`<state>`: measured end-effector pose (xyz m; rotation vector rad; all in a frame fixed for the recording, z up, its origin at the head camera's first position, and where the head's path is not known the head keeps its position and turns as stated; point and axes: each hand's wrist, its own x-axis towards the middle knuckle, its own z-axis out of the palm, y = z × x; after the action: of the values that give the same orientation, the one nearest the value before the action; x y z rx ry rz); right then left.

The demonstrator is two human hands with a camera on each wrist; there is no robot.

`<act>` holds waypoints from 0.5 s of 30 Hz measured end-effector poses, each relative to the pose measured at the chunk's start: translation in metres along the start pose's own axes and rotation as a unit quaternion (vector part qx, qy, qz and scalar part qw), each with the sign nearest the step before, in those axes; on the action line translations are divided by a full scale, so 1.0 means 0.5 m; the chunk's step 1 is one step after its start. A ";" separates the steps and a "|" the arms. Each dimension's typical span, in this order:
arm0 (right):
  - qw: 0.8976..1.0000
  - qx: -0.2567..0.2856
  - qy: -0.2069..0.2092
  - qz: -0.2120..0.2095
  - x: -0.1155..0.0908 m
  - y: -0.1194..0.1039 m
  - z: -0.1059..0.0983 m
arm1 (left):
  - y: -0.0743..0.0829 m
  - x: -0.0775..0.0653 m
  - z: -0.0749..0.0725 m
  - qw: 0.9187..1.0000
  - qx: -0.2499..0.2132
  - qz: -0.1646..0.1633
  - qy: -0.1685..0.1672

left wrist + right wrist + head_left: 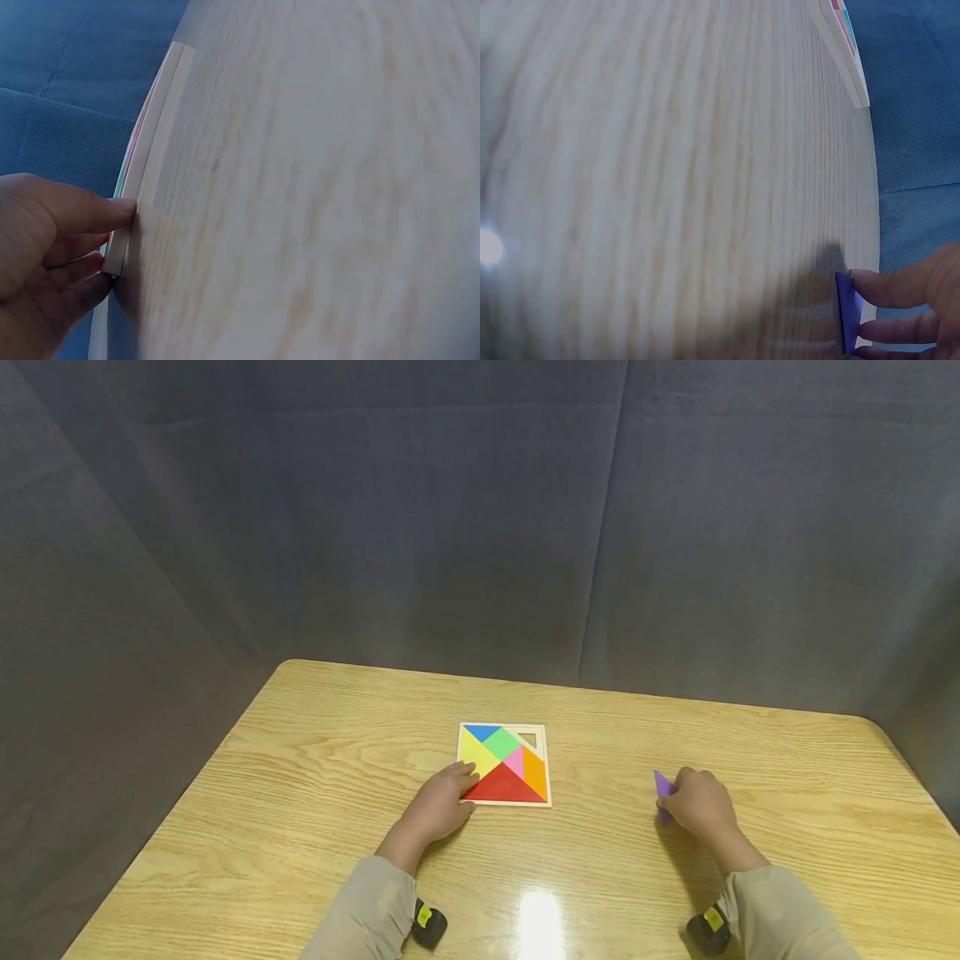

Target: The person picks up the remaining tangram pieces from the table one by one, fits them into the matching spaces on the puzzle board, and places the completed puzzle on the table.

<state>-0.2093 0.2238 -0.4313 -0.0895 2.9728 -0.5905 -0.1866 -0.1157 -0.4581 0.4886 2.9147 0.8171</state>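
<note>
A square wooden tangram tray [549,782] lies flat on the table with blue, green, yellow, pink, orange and red pieces in it. Bare wood with a small triangular opening shows at its far right corner. My left hand [441,806] holds the tray's near left corner, fingertips over the yellow and red pieces. In the left wrist view its thumb presses the tray's pale side edge [154,124]. Off to the right, my right hand [702,806] pinches a purple triangle piece [662,783]. The right wrist view shows this purple piece [847,307] tilted up on edge, close to the tabletop.
The light wood table [375,710] has rounded far corners. Behind it hangs a dark grey curtain [450,527]. A bright glare spot lies on the table between the forearms. A black device [429,925] sits at the left wrist, another [708,931] at the right.
</note>
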 end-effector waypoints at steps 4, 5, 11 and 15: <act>1.000 -0.004 0.007 -0.009 -0.001 -0.001 0.001 | 0.003 0.001 -0.002 1.000 0.005 -0.003 -0.001; 1.000 -0.004 0.009 -0.011 -0.002 -0.001 0.002 | 0.004 0.000 -0.002 1.000 0.007 -0.004 -0.002; 1.000 -0.012 0.011 -0.015 -0.001 -0.002 0.005 | 0.010 -0.001 -0.004 1.000 0.015 -0.008 -0.002; 1.000 -0.020 0.013 -0.009 0.003 -0.005 0.005 | 0.015 -0.001 -0.005 1.000 0.023 -0.009 -0.002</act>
<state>-0.2106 0.2206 -0.4327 -0.1139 3.0119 -0.5381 -0.1844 -0.1110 -0.4519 0.4666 2.9355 0.7458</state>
